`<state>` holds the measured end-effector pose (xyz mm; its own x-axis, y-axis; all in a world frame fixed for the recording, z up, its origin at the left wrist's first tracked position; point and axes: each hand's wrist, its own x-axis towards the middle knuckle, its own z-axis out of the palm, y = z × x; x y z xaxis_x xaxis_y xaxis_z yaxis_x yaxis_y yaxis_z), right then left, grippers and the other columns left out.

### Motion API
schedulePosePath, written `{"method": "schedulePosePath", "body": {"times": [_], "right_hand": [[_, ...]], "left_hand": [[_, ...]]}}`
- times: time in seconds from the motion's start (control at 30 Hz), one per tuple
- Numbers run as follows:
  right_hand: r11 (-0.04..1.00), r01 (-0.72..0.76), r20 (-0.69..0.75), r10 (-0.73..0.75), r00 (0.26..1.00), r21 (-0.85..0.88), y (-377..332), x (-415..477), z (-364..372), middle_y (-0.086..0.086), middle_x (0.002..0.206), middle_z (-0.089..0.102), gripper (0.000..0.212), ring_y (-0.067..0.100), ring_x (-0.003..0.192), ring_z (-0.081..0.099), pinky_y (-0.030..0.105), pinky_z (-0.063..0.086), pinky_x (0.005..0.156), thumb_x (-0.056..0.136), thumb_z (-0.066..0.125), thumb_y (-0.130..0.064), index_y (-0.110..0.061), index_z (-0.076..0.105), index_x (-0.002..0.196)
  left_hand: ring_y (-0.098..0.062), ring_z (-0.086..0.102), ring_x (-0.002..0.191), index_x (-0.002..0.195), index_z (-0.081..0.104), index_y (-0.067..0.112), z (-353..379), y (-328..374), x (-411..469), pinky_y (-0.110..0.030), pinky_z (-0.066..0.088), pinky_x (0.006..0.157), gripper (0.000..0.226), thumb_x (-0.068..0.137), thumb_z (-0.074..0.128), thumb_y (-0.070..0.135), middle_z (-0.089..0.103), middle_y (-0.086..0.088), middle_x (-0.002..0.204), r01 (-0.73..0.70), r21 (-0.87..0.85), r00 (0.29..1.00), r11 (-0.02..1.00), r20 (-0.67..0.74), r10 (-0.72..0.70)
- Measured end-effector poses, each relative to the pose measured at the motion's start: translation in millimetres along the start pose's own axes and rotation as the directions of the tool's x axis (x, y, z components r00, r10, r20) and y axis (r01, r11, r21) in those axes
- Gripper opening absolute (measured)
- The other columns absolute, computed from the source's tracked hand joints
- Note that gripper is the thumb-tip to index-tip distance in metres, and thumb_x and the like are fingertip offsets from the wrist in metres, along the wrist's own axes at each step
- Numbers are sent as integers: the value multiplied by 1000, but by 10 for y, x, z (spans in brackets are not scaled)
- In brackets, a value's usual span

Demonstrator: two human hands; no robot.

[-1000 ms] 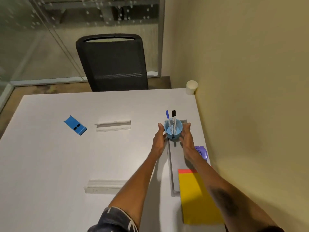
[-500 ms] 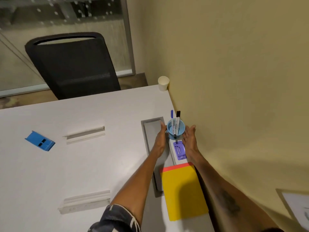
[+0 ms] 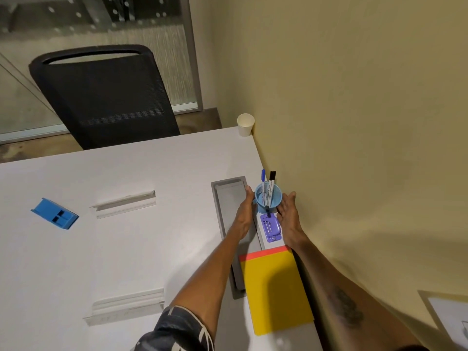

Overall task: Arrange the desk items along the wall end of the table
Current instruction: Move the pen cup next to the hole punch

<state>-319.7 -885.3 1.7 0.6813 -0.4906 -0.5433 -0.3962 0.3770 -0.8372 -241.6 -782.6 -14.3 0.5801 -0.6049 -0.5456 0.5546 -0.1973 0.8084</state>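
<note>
We're at the right edge of the table [image 3: 126, 262], close against the wall [image 3: 354, 122], and the blue cup [image 3: 276, 199] stands upright between our two hands. The left hand [image 3: 244, 216] lies along its left side, fingers straight, thumb up near the rim. The right hand [image 3: 288, 214] mirrors it on the wall side, fingers straight too. Neither hand curls round anything. We can't tell whether the palms actually press the cup or sit just off it.

How will it handle? It looks like light, stiff plastic with a smooth wall, so it's likely slippery under flat palms. The pens [image 3: 268, 191] stand loose inside and poke well above the rim, which probably makes it a touch top-heavy. We'd take it low on the wall, one hand on each side, and slide it rather than lift, so the pens don't swing it over.

Just on the near side of the cup lies the purple tool [image 3: 271, 227], and nearer again the yellow notepad [image 3: 276, 290], both lined up by the wall. A paper cup [image 3: 245, 124] sits at the far corner.

Way off left, well apart from the row, the blue box [image 3: 54, 217] lies on its own. It looks small and rigid, easy to pinch across its long sides.
</note>
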Motion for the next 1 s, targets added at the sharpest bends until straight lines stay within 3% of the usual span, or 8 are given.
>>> {"method": "schedulePosePath", "body": {"times": [0.17,0.27,0.4,0.6,0.7,0.77,0.87,1.0], "right_hand": [[1000,-13,-5,13,1000,1,-6,27,-13,-14,122,61,53,-5,105,60,22,43,94,100,10,-62,-43,57,115],[999,-32,-14,32,999,0,1,39,-35,-11,129,56,53,6,115,55,28,35,106,100,11,-61,-38,50,128],[999,-40,-37,40,998,11,-11,30,-37,-9,130,57,52,2,110,59,23,41,99,100,12,-61,-38,51,126],[995,-59,-67,64,996,82,-19,-5,-44,0,160,32,68,16,148,31,39,22,124,100,15,-60,-21,27,155],[993,-79,-82,86,993,92,25,-39,-33,-5,156,37,67,3,124,56,16,51,92,100,15,-60,-23,31,153],[992,-82,-85,90,992,92,63,-94,-6,-4,150,45,65,-10,94,63,6,51,66,101,14,-60,-24,38,149],[993,-81,-127,92,988,84,128,-165,18,-1,154,42,64,7,123,53,16,43,91,101,12,-59,-25,39,148],[982,-142,-219,166,962,121,219,-269,77,11,150,46,63,28,139,43,35,36,108,104,19,-53,-13,38,150]], "left_hand": [[-8,49,116,145,47,22,33,32,-26,-23,37,100,65,103,11,55,49,-6,145,15,-22,1000,1000,-21,-15],[-9,48,115,146,46,21,52,46,-48,-22,39,97,65,103,12,55,45,-12,152,14,-34,1000,999,-27,-14],[-9,48,115,147,45,21,58,51,-58,-24,38,98,63,103,13,55,44,-13,153,12,-45,999,999,-30,-14],[7,57,94,131,51,32,66,58,-143,-10,44,79,52,103,14,55,51,-11,146,8,7,1000,1000,-25,-7],[14,63,82,139,48,24,45,30,-221,-6,47,77,56,104,15,53,52,-7,142,-2,28,999,1000,-44,4],[14,63,93,147,43,13,18,13,-286,-6,46,88,66,104,15,53,50,-6,143,1,34,999,999,-55,1],[-15,44,138,151,38,13,-16,28,-442,-31,29,117,71,102,14,58,39,-9,156,39,27,996,999,-80,-37],[-26,27,151,155,29,15,-51,-13,-621,-46,19,126,74,100,15,62,29,-7,162,93,49,986,994,-145,-85]]}}
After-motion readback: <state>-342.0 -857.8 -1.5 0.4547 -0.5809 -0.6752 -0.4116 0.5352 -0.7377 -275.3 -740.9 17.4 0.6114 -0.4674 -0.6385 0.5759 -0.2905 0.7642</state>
